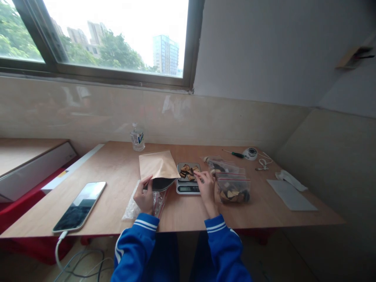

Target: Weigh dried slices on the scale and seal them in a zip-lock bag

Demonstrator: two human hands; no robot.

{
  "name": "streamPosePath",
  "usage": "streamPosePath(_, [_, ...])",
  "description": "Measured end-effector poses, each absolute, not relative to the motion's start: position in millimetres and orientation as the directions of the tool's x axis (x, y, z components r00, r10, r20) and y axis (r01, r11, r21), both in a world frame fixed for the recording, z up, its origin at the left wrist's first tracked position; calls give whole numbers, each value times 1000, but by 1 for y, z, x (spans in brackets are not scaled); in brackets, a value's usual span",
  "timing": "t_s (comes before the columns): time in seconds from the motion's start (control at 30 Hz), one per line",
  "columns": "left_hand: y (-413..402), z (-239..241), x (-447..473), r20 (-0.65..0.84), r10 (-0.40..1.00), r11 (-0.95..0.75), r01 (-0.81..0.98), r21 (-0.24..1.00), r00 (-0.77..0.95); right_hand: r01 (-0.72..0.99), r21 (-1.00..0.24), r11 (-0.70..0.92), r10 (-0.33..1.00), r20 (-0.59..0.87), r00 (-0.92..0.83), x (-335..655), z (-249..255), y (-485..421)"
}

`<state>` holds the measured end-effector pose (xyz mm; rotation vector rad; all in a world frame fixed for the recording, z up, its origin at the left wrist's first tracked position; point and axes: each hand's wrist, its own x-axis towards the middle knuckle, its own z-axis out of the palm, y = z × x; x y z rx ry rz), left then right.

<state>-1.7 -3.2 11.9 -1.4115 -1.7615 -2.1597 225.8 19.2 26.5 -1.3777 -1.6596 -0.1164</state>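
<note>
Our fingers (pixel 148 184) on the left hand (pixel 143 197) are clamped on the lower edge of a brown paper envelope (pixel 158 166), thumb and fingertips pinching its mouth so that the opening gapes dark and wide toward us. The envelope is plain kraft paper, flat and unprinted, tilted up from the surface (pixel 117 172) with its far end raised. Under our left hand lies a crumpled clear plastic bag (pixel 132 207), touching the edge of the envelope's mouth.

Our right hand (pixel 207 188) reaches to the small digital scale (pixel 188 184) just beside the envelope. Its fingertips are drawn together at the near right corner of the scale's tray, on the dried brown slices (pixel 188 171) heaped there; whether they actually grip a slice we cannot tell. The slices are irregular, dark brown with paler yellowish faces.

Just right of our right hand stand clear zip bags (pixel 232 184) with red seal strips, the nearest holding more of the same brown pieces.

Farther out, a phone (pixel 80 205) lies face up at the left with a white cable at its near end. A small water bottle (pixel 137 137) stands at the far edge. A green-handled screwdriver (pixel 235 154) and a white round device (pixel 250 153) lie at the far right, with a white sheet (pixel 290 194) nearer.
</note>
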Motion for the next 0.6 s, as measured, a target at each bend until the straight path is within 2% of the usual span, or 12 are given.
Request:
streamPosePath(0.17, [-4, 13, -1, 631, 498, -357, 522, 775, -595, 820, -397, 413, 732, 680, -39, 212, 32, 13])
streamPosePath(0.37, [-4, 13, -1, 635, 496, -346, 536, 770, -593, 857, -305, 415, 796, 578, -180, 201, 27, 12])
streamPosePath(0.5, [-4, 13, -1, 645, 494, -350, 546, 761, -583, 890, -274, 364, 822, 545, -168, 201, 26, 15])
streamPosePath(0.6, [-4, 13, -1, 649, 490, -353, 548, 758, -582, 863, -327, 385, 805, 576, -142, 199, 30, 9])
